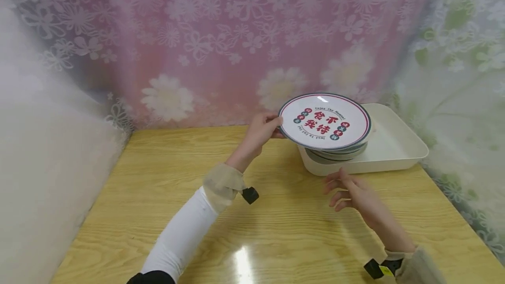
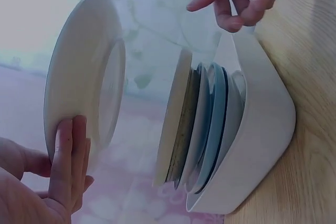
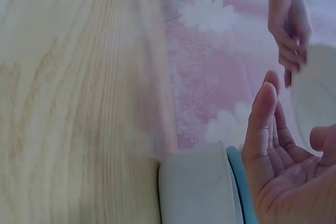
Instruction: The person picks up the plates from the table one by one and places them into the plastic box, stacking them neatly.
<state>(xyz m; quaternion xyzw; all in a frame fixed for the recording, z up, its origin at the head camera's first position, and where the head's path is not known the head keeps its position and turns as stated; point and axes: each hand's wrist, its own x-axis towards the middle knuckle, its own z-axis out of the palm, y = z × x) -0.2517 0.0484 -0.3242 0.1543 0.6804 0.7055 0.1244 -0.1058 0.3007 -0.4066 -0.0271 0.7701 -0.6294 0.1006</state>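
My left hand (image 1: 263,129) grips the left rim of a white plate (image 1: 324,122) with red lettering and a dark blue and red edge, thumb on top and fingers beneath. In the left wrist view that plate (image 2: 79,77) is raised apart from a stack of plates (image 2: 205,124), some cream, some blue-edged. The stack stands in the left part of a cream tray (image 1: 398,163). Nearer to me, just off the tray's front wall, my right hand (image 1: 357,192) hovers with loosely bent fingers and nothing in them.
A wooden table (image 1: 165,174) carries the tray at its back right. Behind it hangs a pink flowered curtain (image 1: 221,47), with a green and white flowered cloth (image 1: 461,82) on the right and a pale wall (image 1: 51,152) on the left.
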